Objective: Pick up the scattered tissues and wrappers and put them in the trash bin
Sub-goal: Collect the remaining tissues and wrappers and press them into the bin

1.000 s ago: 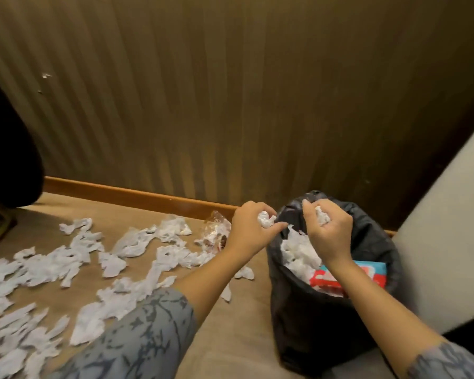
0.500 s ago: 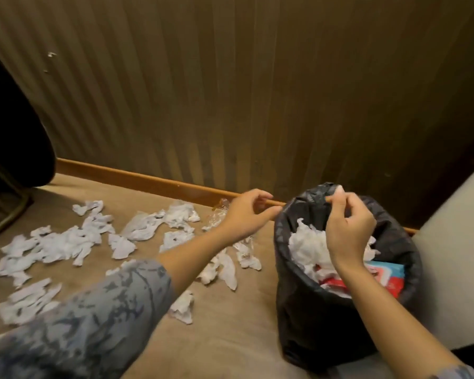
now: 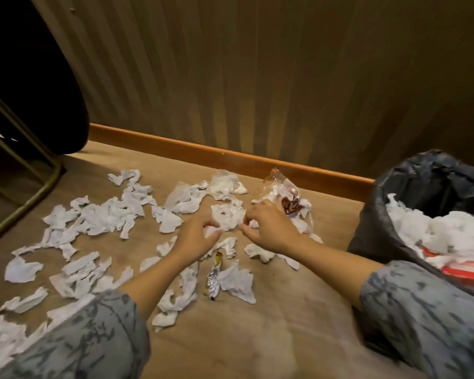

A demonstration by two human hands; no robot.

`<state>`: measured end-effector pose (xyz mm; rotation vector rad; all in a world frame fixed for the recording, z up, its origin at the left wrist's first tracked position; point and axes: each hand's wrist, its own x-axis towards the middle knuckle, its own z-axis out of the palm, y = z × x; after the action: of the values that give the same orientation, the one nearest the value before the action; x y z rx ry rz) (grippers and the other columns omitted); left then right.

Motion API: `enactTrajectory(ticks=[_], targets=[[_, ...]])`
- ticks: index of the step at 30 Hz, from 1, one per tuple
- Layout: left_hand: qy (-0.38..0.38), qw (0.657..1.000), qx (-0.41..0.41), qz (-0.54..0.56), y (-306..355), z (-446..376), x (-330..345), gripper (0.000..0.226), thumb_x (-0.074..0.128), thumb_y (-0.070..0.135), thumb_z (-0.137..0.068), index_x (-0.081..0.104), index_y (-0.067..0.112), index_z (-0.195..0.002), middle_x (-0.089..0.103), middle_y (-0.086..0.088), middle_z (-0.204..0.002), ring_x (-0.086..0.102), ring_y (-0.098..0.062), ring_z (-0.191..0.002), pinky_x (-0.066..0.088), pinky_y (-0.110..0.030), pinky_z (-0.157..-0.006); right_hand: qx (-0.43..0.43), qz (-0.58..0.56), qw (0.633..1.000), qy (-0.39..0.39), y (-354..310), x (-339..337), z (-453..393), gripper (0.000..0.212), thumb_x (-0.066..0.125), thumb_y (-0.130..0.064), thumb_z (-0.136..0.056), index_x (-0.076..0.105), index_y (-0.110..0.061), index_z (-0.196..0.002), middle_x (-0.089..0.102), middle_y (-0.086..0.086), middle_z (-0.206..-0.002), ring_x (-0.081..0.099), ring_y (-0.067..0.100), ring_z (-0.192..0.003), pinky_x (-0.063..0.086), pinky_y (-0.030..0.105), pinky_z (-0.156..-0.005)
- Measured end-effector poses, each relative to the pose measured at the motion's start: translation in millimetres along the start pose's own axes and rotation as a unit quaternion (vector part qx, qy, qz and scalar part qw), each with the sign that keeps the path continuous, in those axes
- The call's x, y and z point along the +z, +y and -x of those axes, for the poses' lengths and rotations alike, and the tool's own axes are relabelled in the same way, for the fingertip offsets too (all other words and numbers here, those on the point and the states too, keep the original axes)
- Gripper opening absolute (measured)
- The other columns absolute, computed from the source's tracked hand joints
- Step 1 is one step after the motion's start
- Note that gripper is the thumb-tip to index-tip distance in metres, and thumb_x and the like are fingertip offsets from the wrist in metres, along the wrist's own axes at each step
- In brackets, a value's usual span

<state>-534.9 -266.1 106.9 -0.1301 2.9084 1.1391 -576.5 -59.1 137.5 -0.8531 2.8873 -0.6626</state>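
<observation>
Judging by the near floor (image 3: 257, 337), most tissues (image 3: 93, 222) and a foil wrapper (image 3: 213, 280) are left to be gathered. Farther off, the left hand (image 3: 196, 239) is curled on a scrap and the right hand (image 3: 268, 231) is pinched at a crumpled tissue (image 3: 227, 216); the clear wrapper (image 3: 282, 192) lies beyond. At right, the trash bin (image 3: 381, 214) is already partly filled.

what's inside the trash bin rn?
The trash bin, lined with a black bag, holds a heap of crumpled white tissues over a red-and-white package. Anything deeper is covered.
</observation>
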Motion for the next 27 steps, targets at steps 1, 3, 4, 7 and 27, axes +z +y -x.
enactTrajectory(ticks=[1, 3, 4, 7, 27], targets=[[0.014, 0.999, -0.018, -0.043, -21.6, 3.8, 7.2, 0.021, 0.072, 0.037, -0.080, 0.068, 0.023, -0.095, 0.065, 0.000, -0.107, 0.057, -0.022, -0.109, 0.045, -0.039, -0.093, 0.026, 0.013, 0.999, -0.040, 2.2, 14.2, -4.9, 0.033, 0.052, -0.053, -0.091, 0.068, -0.024, -0.093, 0.062, 0.002, -0.114, 0.046, 0.023, -0.117, 0.034, 0.046, -0.098], [0.035, 0.988, -0.085, -0.124, -59.6, 16.8, 18.2, 0.044, 0.068, 0.058, -0.074, 0.064, 0.028, -0.105, 0.050, -0.007, -0.133, 0.035, -0.031, -0.132, 0.033, -0.048, -0.106, 0.094, 0.000, 0.992, -0.090, 4.4, 41.1, -9.3, 0.047, 0.051, -0.061, -0.088, 0.064, -0.023, -0.113, 0.051, 0.006, -0.133, 0.035, 0.027, -0.130, 0.030, 0.047, -0.104], [0.039, 0.981, -0.117, -0.151, -75.2, 23.6, 21.7, 0.060, 0.063, 0.071, -0.069, 0.060, 0.029, -0.112, 0.040, -0.009, -0.143, 0.022, -0.032, -0.139, 0.027, -0.053, -0.110, 0.127, -0.005, 0.986, -0.103, 5.8, 55.6, -9.3, 0.056, 0.052, -0.066, -0.086, 0.059, -0.023, -0.121, 0.046, 0.008, -0.139, 0.031, 0.029, -0.134, 0.028, 0.048, -0.105], [0.024, 0.966, -0.174, -0.188, -107.3, 44.0, 27.8, 0.103, 0.041, 0.097, -0.052, 0.043, 0.034, -0.134, 0.016, -0.009, -0.158, -0.004, -0.031, -0.146, 0.007, -0.062, -0.113, 0.224, -0.016, 0.968, -0.111, 7.5, 96.8, 2.0, 0.082, 0.050, -0.082, -0.072, 0.046, -0.026, -0.132, 0.031, 0.010, -0.150, 0.021, 0.033, -0.139, 0.024, 0.053, -0.111], [0.148, 0.981, -0.042, 0.119, -152.5, 96.3, 26.7, 0.048, 0.055, -0.009, -0.085, 0.055, 0.012, -0.128, 0.053, -0.002, -0.113, 0.046, 0.017, -0.103, 0.034, 0.002, -0.083, 0.120, -0.127, 0.979, 0.109, -65.6, 210.1, 99.7, 0.012, 0.055, -0.016, -0.083, 0.059, -0.021, -0.094, 0.051, -0.009, -0.091, 0.054, 0.010, -0.078, 0.047, 0.026, -0.062]])
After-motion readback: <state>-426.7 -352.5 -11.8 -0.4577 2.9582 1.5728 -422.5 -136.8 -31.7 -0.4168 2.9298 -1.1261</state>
